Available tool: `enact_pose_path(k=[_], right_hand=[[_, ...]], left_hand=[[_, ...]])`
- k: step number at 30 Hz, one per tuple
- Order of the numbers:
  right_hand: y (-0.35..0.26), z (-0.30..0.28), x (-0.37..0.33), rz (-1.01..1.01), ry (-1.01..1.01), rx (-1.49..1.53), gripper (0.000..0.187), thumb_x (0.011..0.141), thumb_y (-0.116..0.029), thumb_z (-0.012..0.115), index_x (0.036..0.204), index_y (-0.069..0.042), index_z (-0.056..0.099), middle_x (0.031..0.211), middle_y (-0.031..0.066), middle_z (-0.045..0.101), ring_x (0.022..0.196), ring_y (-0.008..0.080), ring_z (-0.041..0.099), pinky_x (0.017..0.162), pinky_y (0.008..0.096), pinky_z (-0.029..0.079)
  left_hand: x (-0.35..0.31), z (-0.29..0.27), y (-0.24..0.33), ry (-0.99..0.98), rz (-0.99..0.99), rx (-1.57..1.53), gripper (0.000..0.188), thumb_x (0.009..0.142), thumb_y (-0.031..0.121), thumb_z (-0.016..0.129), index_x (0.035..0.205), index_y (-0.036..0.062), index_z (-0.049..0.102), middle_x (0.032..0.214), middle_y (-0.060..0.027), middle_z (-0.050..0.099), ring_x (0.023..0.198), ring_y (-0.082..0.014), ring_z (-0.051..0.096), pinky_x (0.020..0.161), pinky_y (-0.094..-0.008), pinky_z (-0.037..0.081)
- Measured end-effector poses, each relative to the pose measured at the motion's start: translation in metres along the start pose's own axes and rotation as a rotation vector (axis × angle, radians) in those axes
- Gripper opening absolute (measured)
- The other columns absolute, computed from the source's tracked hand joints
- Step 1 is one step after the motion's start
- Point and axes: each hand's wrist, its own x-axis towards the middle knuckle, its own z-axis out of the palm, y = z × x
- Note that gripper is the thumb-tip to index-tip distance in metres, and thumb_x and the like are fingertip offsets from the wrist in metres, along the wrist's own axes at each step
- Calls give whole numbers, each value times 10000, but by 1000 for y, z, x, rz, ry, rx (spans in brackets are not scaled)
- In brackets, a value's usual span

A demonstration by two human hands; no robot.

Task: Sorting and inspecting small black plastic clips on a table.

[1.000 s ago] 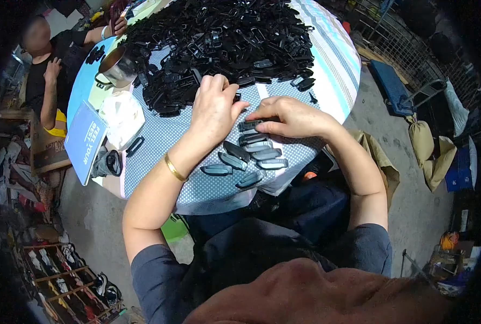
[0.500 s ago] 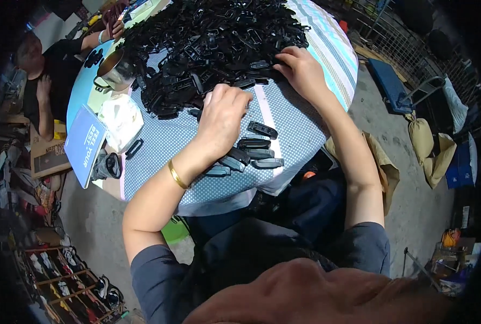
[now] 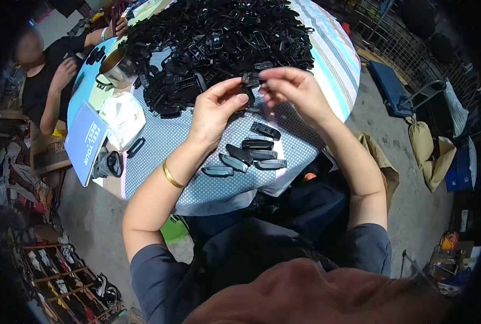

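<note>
A small black plastic piece (image 3: 249,81), like a buckle part, is held up between my hands at the near edge of a big heap of black plastic pieces (image 3: 224,43). My left hand (image 3: 214,110), with a gold bangle on its wrist, pinches it between thumb and fingers. From the other side, my right hand (image 3: 297,92) has its fingertips closed on the piece; its exact shape is partly hidden by them. Nearer me, several oblong black pieces (image 3: 258,144) lie in a loose group on the dotted tablecloth (image 3: 181,156).
Left of the heap stand a metal mug (image 3: 119,70), a white plastic bag (image 3: 122,119) and a blue booklet (image 3: 86,143). Another person (image 3: 43,81) sits beyond the table's left side. A blue platform trolley (image 3: 389,86) and tan sacks (image 3: 427,151) are on the floor at right.
My right hand has come back from the heap's right edge toward my left hand. Both now meet at one black piece. My left hand has turned, its thumb now showing.
</note>
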Motion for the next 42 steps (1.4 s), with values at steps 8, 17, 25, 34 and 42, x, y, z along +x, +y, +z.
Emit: enact_pose_path(k=[8,17,25,34,42], right_hand=[[11,9,-8,120,-5,52,261,853,-155,629,1033,34,621,781,85,659,630,100,620,590,208,510],[13,24,-16,-33,55,2,198,888,-129,579,963,51,606,872,82,617,653,96,610,543,197,494],[21,27,-15,-391,204,-480,153,823,-74,642,915,39,597,992,67,559,671,78,588,559,192,474],[12,25,-20,-152,-28,-514,370,815,-193,671,1086,46,587,871,83,652,772,93,579,653,260,473],[13,29,-30,-476,81,-724,258,763,-239,693,867,-5,659,698,179,613,581,302,602,520,358,458]], left_hand=[[0,-3,3,-27,98,195,329,782,1,644,1110,17,617,940,-30,626,792,-76,568,748,-198,476],[-1,-2,-1,-14,56,31,325,775,-24,641,1098,14,627,967,-47,642,839,-87,584,781,-215,482],[-5,6,4,-57,59,-30,346,824,-9,596,1169,-10,567,1080,-102,626,937,-117,585,848,-235,470],[-2,1,11,-180,-29,-114,271,873,34,552,1136,-23,579,1079,-115,624,970,-152,584,873,-255,464],[-7,-1,10,-286,90,8,206,871,56,559,1056,-6,626,1017,-81,638,948,-142,580,848,-256,450]])
